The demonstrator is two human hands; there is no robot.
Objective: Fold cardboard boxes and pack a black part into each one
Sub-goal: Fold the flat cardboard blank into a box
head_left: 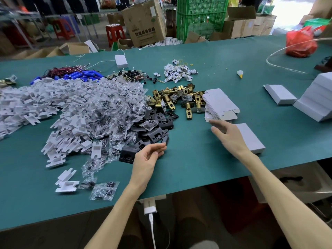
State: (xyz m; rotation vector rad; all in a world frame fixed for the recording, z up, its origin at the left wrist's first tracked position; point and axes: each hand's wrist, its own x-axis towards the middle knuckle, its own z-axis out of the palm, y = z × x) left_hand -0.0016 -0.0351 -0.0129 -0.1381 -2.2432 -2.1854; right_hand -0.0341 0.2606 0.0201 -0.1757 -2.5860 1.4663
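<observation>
A pile of black metal parts (pixel 156 126) lies mid-table. My left hand (pixel 149 157) hovers palm-up at the pile's near edge, fingers relaxed and holding nothing, next to a black part (pixel 126 155). My right hand (pixel 228 135) reaches with straight fingers toward a stack of flat unfolded white boxes (pixel 221 103), its fingertips just short of the stack's near edge. A folded white box (pixel 251 139) lies on the green table (pixel 188 168), partly under my right wrist.
Brass latch bolts (pixel 179 99) lie behind the black parts. A big heap of white plastic pieces and small clear bags (pixel 80 112) fills the left. Finished white boxes (pixel 316 99) are stacked at the right edge. A red bag (pixel 300 44) sits far right.
</observation>
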